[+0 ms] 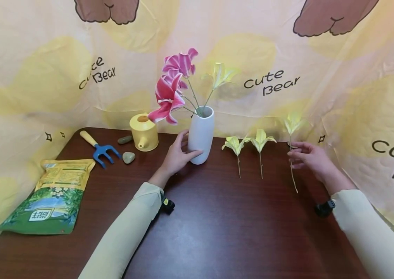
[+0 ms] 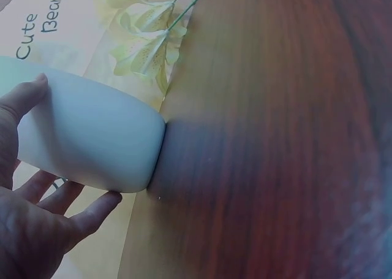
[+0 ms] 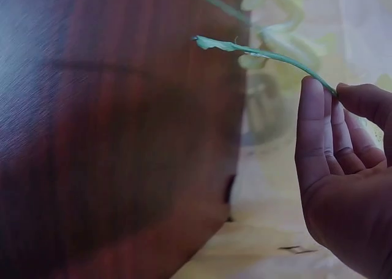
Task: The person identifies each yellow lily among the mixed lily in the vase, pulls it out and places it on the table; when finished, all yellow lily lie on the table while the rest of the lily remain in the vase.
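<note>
A white vase [image 1: 201,135] stands upright on the table, holding several pink lilies [image 1: 169,97] and one yellow lily [image 1: 219,75]. My left hand [image 1: 177,155] grips its lower body from the left, thumb across the front; in the left wrist view the fingers curve round the vase [image 2: 92,132]. Off to the right, my right hand [image 1: 310,159] pinches another yellow lily [image 1: 293,124] by its stem, bloom up. The right wrist view shows that stem [image 3: 275,56] between thumb and fingertips, its lower end free. Two more yellow lilies [image 1: 233,145] lie between vase and right hand.
Left of the vase are a yellow watering can [image 1: 144,133], two stones [image 1: 128,157] and a blue hand fork [image 1: 104,153] with a cream handle. A green and yellow bag [image 1: 57,197] lies at the table's left edge. A printed cloth [image 1: 246,42] hangs behind the dark table [image 1: 218,232].
</note>
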{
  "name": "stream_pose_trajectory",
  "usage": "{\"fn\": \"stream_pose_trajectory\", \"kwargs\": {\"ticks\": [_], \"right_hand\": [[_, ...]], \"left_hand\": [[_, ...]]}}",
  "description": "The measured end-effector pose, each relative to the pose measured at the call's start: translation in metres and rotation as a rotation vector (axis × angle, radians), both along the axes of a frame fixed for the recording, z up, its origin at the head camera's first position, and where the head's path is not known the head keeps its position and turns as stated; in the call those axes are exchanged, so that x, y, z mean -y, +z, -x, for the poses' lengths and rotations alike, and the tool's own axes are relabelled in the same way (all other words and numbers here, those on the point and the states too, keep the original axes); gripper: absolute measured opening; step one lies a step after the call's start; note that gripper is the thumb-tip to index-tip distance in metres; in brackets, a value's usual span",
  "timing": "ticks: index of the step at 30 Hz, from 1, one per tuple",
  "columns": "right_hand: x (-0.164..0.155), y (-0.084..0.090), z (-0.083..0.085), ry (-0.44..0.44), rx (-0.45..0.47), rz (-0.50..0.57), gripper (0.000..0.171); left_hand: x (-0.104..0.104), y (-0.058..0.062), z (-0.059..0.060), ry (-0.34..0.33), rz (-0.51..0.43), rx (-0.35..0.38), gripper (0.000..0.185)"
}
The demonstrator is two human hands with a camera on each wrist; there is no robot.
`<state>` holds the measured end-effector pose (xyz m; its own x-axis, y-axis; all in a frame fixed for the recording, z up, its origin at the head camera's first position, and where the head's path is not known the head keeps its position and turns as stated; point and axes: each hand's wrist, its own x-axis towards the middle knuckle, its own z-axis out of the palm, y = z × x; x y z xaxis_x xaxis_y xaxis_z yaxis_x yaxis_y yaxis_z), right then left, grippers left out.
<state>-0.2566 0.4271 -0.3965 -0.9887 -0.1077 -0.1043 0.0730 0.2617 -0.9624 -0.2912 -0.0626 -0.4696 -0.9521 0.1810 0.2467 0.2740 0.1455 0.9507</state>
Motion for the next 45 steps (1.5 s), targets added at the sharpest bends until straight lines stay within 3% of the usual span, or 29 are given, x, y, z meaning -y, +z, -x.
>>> {"fn": "stream_pose_trajectory", "kwargs": {"ticks": [14,23,30,45], "right_hand": [[-0.016,-0.037,0.006,0.014,0.122,-0.085,0.028],[-0.013,-0.054,0.011,0.045,0.158,-0.102,0.033],[-0.003,-0.058,0.009,0.061,0.168,-0.127,0.052],[0.003,-0.063,0.006,0.032,0.175,-0.136,0.062]], "left_hand": [[0.0,-0.002,0.002,0.0,0.003,-0.014,0.088],[0.0,-0.002,0.001,-0.002,0.004,-0.014,0.088],[0.0,-0.002,0.001,-0.003,0.011,-0.011,0.088],[-0.001,-0.001,0.0,0.021,0.013,-0.014,0.089]]}}
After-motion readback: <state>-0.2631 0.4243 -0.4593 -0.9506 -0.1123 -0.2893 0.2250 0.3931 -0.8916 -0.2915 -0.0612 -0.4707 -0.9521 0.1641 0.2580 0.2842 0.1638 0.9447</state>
